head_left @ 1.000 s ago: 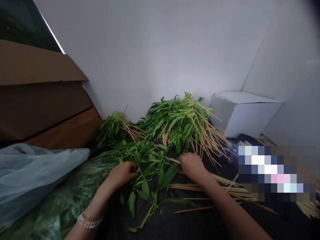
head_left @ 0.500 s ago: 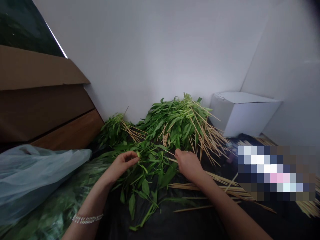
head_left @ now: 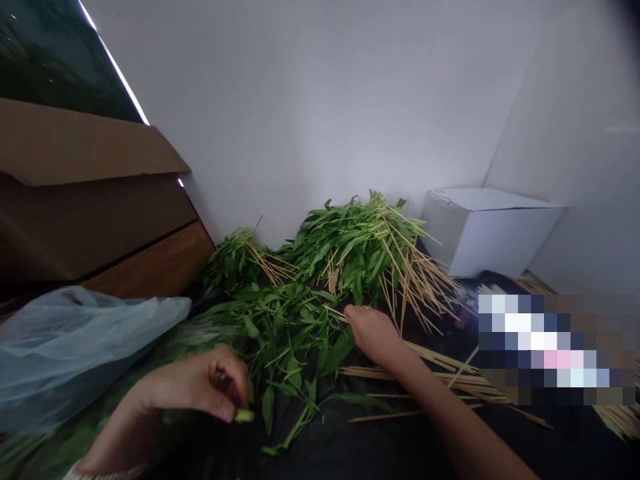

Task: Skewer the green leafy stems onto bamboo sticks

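Note:
My left hand (head_left: 210, 387) is low on the left, its thumb and fingers pinched on a short piece of green stem (head_left: 245, 416). My right hand (head_left: 373, 331), at the centre right, is closed around a thin wooden skewer (head_left: 334, 311) whose tip points left over the greens. Fingers hide how many skewers it holds. Between the hands lie loose leafy greens (head_left: 293, 340) with long stems and narrow leaves. Behind them is a heap of greens threaded on skewers (head_left: 355, 233), and a smaller skewered bunch (head_left: 235, 257) sits to its left.
Loose wooden skewers (head_left: 420, 375) lie on the black sheet (head_left: 360, 447) under my right forearm. A cardboard box (head_left: 90, 220) and a translucent plastic bag (head_left: 90, 340) are at the left. A white box (head_left: 500, 227) stands by the wall at the right, near a pixelated patch.
My left hand has come down and left, away from the greens, with a bit of stem in its fingers. The right hand stays almost in place with the skewer.

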Demonstrator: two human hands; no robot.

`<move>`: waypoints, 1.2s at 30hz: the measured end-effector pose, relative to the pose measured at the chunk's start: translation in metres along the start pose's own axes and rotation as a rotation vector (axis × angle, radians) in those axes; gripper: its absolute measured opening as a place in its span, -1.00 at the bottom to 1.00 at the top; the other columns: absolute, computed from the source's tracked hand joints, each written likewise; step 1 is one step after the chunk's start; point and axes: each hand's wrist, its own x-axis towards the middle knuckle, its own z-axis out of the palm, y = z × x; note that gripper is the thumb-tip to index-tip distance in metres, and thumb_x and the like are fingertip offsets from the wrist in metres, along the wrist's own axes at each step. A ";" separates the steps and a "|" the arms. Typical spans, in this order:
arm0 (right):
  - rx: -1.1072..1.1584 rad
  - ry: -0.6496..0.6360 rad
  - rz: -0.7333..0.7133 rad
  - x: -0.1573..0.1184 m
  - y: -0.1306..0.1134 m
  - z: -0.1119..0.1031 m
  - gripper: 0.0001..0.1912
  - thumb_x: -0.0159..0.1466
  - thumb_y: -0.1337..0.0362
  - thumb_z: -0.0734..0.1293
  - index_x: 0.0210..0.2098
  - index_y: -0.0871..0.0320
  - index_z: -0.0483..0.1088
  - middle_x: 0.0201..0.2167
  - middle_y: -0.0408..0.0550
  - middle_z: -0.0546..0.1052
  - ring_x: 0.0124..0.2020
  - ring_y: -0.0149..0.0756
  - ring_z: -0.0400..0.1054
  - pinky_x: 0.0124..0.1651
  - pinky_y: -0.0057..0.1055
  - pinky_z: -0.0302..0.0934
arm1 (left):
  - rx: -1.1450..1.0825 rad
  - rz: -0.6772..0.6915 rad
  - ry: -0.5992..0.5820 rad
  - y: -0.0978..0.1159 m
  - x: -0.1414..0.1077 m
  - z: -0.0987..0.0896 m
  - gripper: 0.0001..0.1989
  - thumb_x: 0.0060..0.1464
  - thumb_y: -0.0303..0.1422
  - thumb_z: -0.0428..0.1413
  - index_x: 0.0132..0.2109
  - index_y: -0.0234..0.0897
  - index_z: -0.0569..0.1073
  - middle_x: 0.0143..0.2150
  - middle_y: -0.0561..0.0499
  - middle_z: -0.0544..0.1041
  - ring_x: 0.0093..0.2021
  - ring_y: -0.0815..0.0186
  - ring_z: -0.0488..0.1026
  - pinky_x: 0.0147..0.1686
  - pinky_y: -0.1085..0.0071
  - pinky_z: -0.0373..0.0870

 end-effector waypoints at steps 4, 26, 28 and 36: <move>0.080 0.024 -0.065 -0.001 -0.002 0.003 -0.78 0.39 0.38 0.10 -0.26 0.14 0.36 -0.32 -0.09 0.50 -0.28 -0.35 0.38 -0.27 -0.48 0.10 | 0.069 -0.011 0.053 0.014 -0.004 0.004 -0.76 -0.07 -0.10 0.22 -0.27 -0.06 0.66 -0.39 -0.03 0.58 -0.39 0.20 0.44 -0.40 0.39 0.32; 0.066 0.707 -0.268 -0.010 -0.017 0.003 -0.67 0.34 0.45 0.09 0.03 0.27 0.33 -0.46 -0.06 0.47 -0.46 -0.36 0.32 -0.40 -0.42 0.12 | 0.556 0.026 1.042 -0.011 0.185 -0.012 -0.79 0.13 -0.34 0.05 -0.19 -0.22 0.57 -0.14 -0.13 0.55 -0.08 0.12 0.44 -0.09 0.30 0.32; 0.056 0.676 -0.233 -0.009 -0.017 0.004 -0.66 0.35 0.44 0.09 0.05 0.28 0.33 -0.43 -0.04 0.47 -0.43 -0.34 0.33 -0.38 -0.41 0.12 | 0.372 0.144 1.088 -0.008 0.176 -0.014 -0.78 0.13 -0.27 0.05 -0.20 -0.23 0.55 -0.19 -0.09 0.57 -0.17 0.17 0.46 -0.14 0.32 0.33; -0.013 0.492 -0.152 -0.007 -0.017 0.009 -0.68 0.32 0.46 0.11 -0.03 0.22 0.38 -0.39 -0.05 0.47 -0.38 -0.31 0.31 -0.35 -0.41 0.05 | -0.878 0.291 0.687 -0.010 0.156 0.011 -0.62 -0.20 -0.21 0.35 -0.22 -0.31 0.54 -0.50 0.11 0.44 -0.55 0.50 0.28 -0.52 0.56 0.24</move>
